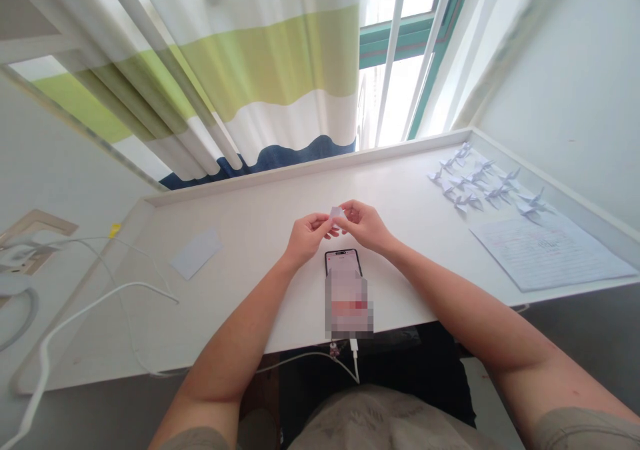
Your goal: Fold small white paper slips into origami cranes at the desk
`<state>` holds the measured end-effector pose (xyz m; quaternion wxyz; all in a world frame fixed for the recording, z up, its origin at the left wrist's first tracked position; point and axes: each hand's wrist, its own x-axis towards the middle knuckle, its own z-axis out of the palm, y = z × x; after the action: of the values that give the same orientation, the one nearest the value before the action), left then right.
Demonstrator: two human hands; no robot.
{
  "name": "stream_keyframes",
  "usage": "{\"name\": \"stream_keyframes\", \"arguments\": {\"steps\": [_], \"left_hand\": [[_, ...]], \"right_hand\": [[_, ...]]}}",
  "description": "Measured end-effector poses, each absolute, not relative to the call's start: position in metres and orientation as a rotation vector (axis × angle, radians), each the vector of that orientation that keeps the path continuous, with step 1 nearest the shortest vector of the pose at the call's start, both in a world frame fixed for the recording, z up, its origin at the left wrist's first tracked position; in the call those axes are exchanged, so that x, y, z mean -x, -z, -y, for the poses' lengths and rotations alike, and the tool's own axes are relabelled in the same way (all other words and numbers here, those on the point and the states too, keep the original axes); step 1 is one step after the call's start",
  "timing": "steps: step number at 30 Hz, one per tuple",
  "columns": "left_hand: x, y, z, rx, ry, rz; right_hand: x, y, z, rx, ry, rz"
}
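Between my two hands, above the middle of the white desk, is a small folded piece of white paper (337, 214). My left hand (311, 235) pinches its left side with thumb and fingers. On the other side my right hand (364, 225) grips the same paper, thumb toward the left. Fingers cover much of the paper, so its exact folds are hidden. Just below the hands a phone (345, 290) lies on the desk with its screen lit and partly blurred out. Several folded paper cranes (467, 182) stand in a group at the far right.
A pad of written sheets (550, 253) lies at the right edge. Flat white paper (197, 253) rests on the left. A charging cable (355, 353) runs from the phone over the front edge; white cables (100, 303) cross the left side. A raised rim (310, 167) borders the desk's back.
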<state>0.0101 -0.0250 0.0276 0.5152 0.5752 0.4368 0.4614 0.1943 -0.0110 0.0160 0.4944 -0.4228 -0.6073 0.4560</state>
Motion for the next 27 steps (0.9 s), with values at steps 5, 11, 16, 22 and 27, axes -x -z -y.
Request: {"name": "stream_keyframes", "arguments": {"steps": [5, 11, 16, 22, 27], "left_hand": [[-0.007, -0.026, 0.022, -1.364, -1.127, -1.077], [-0.008, -0.020, 0.019, -1.228, -1.113, -1.093], [-0.011, -0.017, 0.018, -1.066, -1.167, -1.160], [-0.012, -0.025, 0.021, -0.936, -1.168, -1.164], [-0.013, -0.030, 0.022, -0.886, -1.132, -1.088]], "right_hand": [[-0.197, -0.013, 0.008, 1.009, -1.128, 1.528], [-0.201, -0.009, 0.001, 1.111, -0.644, 1.655], [-0.198, -0.013, 0.008, 0.914, 0.031, 2.177], [-0.199, -0.011, 0.006, 0.797, 0.297, 2.370], [-0.204, -0.014, 0.004, 0.746, 0.433, 2.380]]}}
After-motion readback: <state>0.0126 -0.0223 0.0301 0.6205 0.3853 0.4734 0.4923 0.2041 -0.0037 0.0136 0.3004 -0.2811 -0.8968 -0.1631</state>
